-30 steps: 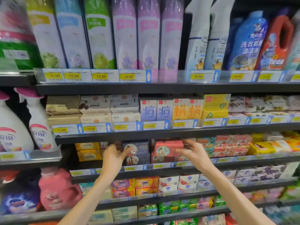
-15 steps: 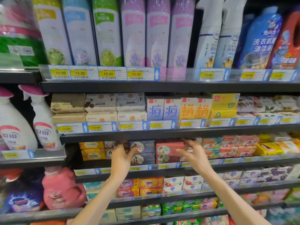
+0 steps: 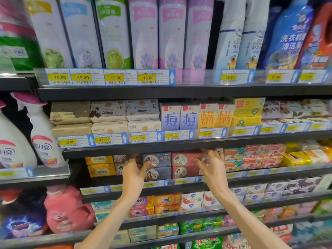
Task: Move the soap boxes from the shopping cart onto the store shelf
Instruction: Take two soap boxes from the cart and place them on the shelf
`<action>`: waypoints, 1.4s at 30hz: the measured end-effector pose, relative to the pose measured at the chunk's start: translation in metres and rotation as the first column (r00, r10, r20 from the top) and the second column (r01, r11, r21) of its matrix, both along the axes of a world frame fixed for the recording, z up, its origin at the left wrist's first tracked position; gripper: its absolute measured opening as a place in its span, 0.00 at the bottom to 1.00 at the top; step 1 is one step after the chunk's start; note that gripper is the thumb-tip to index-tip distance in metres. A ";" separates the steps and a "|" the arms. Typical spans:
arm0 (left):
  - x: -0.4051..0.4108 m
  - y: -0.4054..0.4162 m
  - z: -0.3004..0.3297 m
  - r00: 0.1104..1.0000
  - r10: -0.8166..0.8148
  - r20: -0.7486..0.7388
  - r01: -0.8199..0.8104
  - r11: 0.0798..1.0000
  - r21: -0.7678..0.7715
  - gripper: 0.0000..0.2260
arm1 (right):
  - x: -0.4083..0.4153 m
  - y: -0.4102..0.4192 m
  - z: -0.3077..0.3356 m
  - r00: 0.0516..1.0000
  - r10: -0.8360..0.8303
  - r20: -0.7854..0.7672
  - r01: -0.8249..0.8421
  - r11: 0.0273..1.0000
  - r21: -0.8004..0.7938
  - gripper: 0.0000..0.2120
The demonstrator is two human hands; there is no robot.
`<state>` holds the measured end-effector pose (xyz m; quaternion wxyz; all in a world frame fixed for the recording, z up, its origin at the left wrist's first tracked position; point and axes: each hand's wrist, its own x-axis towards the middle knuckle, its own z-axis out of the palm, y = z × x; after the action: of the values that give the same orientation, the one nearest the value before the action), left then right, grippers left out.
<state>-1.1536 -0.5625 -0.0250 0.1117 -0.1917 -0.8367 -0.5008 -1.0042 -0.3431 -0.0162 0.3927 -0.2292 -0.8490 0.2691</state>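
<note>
soap boxes: two blue boxes (image 3: pixel 156 167) and two red boxes (image 3: pixel 186 165) stand stacked side by side on the shelf (image 3: pixel 179 189). left hand (image 3: pixel 133 174), fingers spread, its thumb touching the blue stack's left edge; right hand (image 3: pixel 212 169), fingers spread and holding nothing, just right of the red stack; contact there cannot be told.

Shelf (image 3: pixel 125 152) of stacked soap boxes (image 3: pixel 186 165)
</note>
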 end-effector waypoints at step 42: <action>0.076 -0.193 -0.044 0.949 0.047 -0.311 -0.198 0.857 -0.476 0.21 | -0.060 -0.155 -0.041 0.691 0.593 0.413 -0.722 0.600 0.345 0.20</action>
<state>-1.0778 -0.7560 -0.0694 0.2109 -0.2309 -0.9229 -0.2245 -1.0640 -0.4981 -0.0576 0.1951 0.1753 -0.9543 0.1431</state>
